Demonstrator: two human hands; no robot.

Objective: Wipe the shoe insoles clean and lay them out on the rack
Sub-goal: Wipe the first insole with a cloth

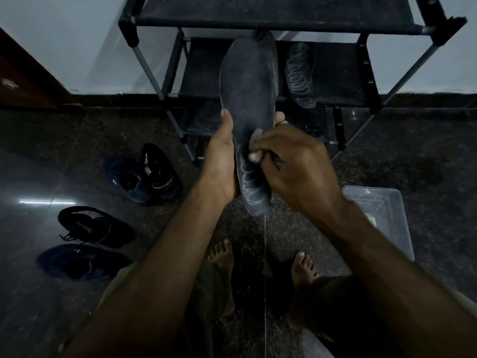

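My left hand [221, 161] grips a long dark insole [249, 91] from the left side, thumb on its face and fingertips showing past its right edge. The insole stands nearly upright in front of the black shoe rack [260, 20]. My right hand [294, 164] pinches a small pale wipe [255, 148] and presses it against the insole's lower half, where whitish smears show. A second insole [300, 73] with pale looping marks lies on the rack's middle shelf. Another dark shape, perhaps an insole [206, 115], lies on the lower shelf, hard to make out.
Two pairs of dark shoes stand on the floor at left, one pair [144, 174] near the rack, the other [87, 241] closer to me. A clear plastic box [384, 218] sits on the floor at right. My bare feet [260, 270] are below. A wall stands behind the rack.
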